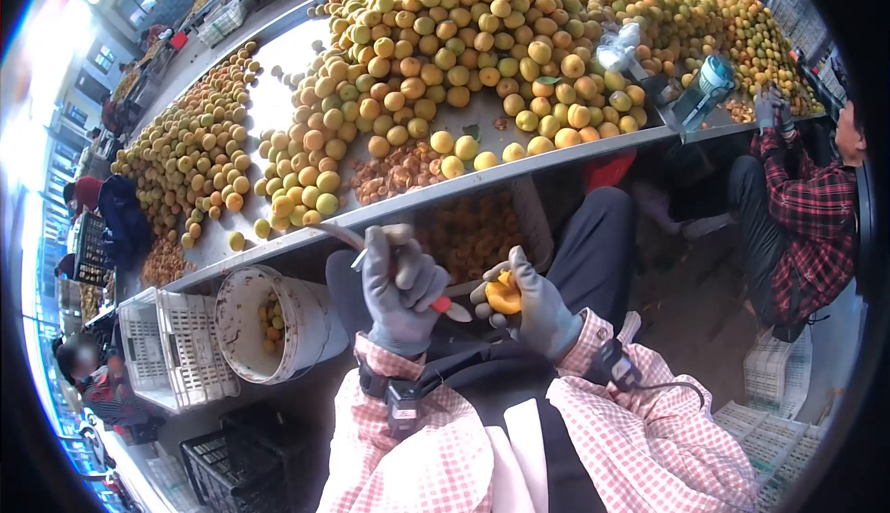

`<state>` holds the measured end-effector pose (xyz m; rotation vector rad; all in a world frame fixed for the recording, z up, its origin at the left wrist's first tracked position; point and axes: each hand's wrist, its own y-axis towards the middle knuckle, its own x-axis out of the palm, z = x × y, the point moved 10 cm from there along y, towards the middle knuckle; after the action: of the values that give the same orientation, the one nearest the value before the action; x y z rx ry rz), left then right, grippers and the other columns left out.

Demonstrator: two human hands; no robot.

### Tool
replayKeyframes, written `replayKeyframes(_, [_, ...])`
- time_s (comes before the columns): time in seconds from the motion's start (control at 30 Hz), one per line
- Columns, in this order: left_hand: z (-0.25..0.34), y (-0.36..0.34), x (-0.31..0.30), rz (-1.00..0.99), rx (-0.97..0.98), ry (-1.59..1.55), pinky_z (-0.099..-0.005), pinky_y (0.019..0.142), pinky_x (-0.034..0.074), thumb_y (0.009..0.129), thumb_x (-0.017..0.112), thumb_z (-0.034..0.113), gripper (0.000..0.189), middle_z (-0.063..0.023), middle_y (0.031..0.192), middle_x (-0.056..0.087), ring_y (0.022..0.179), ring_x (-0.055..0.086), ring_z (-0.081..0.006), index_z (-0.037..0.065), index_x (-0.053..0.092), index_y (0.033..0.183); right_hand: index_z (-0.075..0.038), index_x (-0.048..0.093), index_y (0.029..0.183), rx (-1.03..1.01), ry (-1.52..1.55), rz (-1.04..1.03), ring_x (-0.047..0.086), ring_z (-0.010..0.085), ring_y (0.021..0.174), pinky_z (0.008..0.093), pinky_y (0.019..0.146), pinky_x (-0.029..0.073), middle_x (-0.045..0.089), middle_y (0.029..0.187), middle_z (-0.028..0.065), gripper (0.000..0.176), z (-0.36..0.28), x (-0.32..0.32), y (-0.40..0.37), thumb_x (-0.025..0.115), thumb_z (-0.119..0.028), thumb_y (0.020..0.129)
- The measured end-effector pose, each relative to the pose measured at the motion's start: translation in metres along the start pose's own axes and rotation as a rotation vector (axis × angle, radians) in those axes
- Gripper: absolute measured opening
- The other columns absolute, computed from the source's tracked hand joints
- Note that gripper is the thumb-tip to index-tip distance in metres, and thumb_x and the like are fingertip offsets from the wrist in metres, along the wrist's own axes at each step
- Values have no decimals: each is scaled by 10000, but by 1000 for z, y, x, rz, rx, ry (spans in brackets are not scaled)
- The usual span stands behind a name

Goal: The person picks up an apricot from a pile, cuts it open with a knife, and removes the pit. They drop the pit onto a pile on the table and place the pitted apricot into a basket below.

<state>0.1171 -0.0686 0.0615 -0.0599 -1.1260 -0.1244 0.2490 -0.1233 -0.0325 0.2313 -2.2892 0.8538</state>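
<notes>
My left hand (400, 291), in a grey glove, is closed around a tool with a red handle (442, 304). A curved metal blade (336, 233) sticks out past the fingers on one side, and a short pale metal tip shows at the other end. Its middle is hidden in my fist. My right hand (542, 304), also gloved, grips an apricot (503, 294) whose orange flesh faces my left hand. Beneath both hands, a crate (533, 221) of cut apricot pieces stands partly under the table edge.
Whole apricots (436, 40) are heaped on the metal table (519, 168), with a pile of pits (394, 175) near its edge. At left stand a white bucket (295, 328) and white crates (190, 351). A bottle (706, 91) stands at right, near a co-worker in a plaid shirt (816, 202).
</notes>
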Motion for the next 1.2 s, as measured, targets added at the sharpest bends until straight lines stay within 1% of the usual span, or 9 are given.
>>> replayKeyframes(0.17, [31, -9, -25, -65, 20, -97, -189, 359, 254, 1029, 376, 359, 410, 53, 528, 344, 374, 261, -32, 11, 591, 1009, -54, 563, 1090, 94, 271, -164, 652, 246, 950, 328, 758, 579, 626, 1032, 123, 412, -3, 10, 31, 485, -439, 966])
replayKeyframes(0.33, [41, -32, -75, 76, 15, -236, -201, 366, 268, 1024, 380, 383, 429, 49, 529, 345, 378, 275, -39, 13, 594, 1000, -51, 561, 1092, -18, -18, -263, 645, 201, 871, 276, 642, 540, 625, 1016, 97, 381, -33, 49, 64, 513, -407, 965])
replayKeyframes(0.5, [38, -45, -108, 239, 27, -227, -203, 362, 267, 1015, 413, 378, 405, 46, 530, 354, 379, 280, -40, 29, 612, 964, -90, 549, 998, -67, -20, -69, 642, 191, 716, 273, 556, 511, 633, 890, 65, 400, -68, 66, 143, 548, -484, 927])
replayKeyframes(0.6, [28, -45, -124, 313, -16, -221, -203, 363, 268, 1011, 424, 377, 389, 51, 531, 354, 379, 278, -37, 42, 618, 969, -79, 512, 1138, 54, 31, 43, 621, 211, 824, 321, 622, 574, 583, 1040, 89, 354, -70, 57, 196, 573, -368, 944])
replayKeyframes(0.7, [16, -42, -135, 340, -68, -164, -200, 368, 253, 1007, 438, 372, 365, 59, 540, 376, 379, 264, -30, 67, 631, 952, -72, 410, 1369, -154, -400, 142, 613, 196, 807, 334, 656, 583, 575, 1096, 80, 489, -89, 47, 222, 594, -100, 916])
replayKeyframes(0.8, [0, -40, -148, 348, -131, -161, -201, 375, 244, 1006, 443, 369, 350, 59, 542, 392, 380, 256, -29, 82, 631, 936, -81, 553, 1257, -316, -741, 278, 641, 166, 669, 284, 535, 552, 655, 954, 81, 358, -117, 48, 221, 623, -143, 911])
replayKeyframes(0.93, [-11, -40, -158, 379, -199, -123, -207, 380, 251, 1006, 444, 366, 343, 57, 542, 384, 386, 255, -33, 80, 621, 939, -85, 619, 1166, -415, -641, 333, 657, 149, 690, 268, 484, 531, 663, 917, 97, 284, -120, 23, 236, 646, -195, 905])
replayKeyframes(1.03, [-11, -40, -162, 390, -203, -111, -208, 390, 249, 1005, 446, 366, 339, 56, 547, 378, 394, 251, -37, 76, 614, 952, -98, 628, 1104, -231, -302, 32, 665, 161, 703, 276, 524, 557, 662, 903, 75, 214, -105, 46, 199, 638, -196, 914])
replayKeyframes(1.2, [-20, -37, -162, 383, -231, -82, -210, 397, 249, 1003, 451, 367, 333, 53, 551, 382, 396, 249, -41, 78, 611, 960, -123, 621, 1083, -322, -186, 88, 642, 133, 627, 228, 439, 473, 677, 879, 31, 191, -98, 29, 202, 654, -152, 897])
